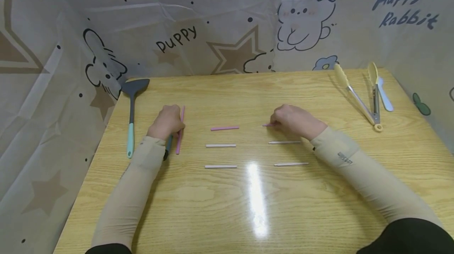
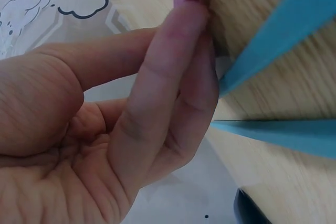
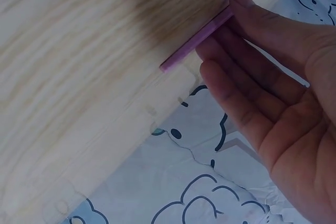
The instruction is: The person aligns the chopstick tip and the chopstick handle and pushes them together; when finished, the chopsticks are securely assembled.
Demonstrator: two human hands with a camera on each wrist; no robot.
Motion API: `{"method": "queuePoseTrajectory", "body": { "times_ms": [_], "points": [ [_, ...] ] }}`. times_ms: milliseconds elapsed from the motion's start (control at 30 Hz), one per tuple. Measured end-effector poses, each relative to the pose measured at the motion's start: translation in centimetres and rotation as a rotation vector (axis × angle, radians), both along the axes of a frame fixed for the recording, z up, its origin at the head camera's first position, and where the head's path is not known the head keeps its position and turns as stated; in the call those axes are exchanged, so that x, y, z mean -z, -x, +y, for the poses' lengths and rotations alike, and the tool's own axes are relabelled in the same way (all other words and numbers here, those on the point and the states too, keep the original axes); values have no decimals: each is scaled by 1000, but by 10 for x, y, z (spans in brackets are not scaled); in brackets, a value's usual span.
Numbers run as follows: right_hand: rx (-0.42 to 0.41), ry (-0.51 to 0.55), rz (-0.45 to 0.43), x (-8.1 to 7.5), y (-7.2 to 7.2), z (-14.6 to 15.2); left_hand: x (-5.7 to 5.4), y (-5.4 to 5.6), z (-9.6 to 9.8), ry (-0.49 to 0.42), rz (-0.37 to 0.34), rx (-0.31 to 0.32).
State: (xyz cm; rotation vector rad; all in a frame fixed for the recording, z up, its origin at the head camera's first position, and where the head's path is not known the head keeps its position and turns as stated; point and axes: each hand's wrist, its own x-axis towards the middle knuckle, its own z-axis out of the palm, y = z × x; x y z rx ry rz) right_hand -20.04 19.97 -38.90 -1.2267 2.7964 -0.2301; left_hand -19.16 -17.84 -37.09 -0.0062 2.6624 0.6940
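My left hand pinches at a pink stick that lies lengthwise at the left; its fingers cover the middle, so I cannot tell whether it is one stick or two. Beside those fingers, two blue sticks spread apart in the left wrist view. My right hand pinches one end of another pink stick between thumb and fingers, just at the tabletop. Between the hands lies a pink stick, with white sticks in rows below it and more white sticks nearer the right forearm.
A spatula with a dark head and mint handle lies at the table's left edge. Yellow-tipped tongs lie spread at the back right, with a light blue utensil alongside. A printed cloth hangs behind the wooden table.
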Motion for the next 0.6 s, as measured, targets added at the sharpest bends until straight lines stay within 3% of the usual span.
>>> {"method": "queuePoseTrajectory", "body": {
  "times_ms": [433,600],
  "points": [
    [14,29,0,4,1,1,0,-2,-3,-6,-8,-20],
    [5,35,25,3,1,0,0,-4,-4,19,13,7]
  ]
}}
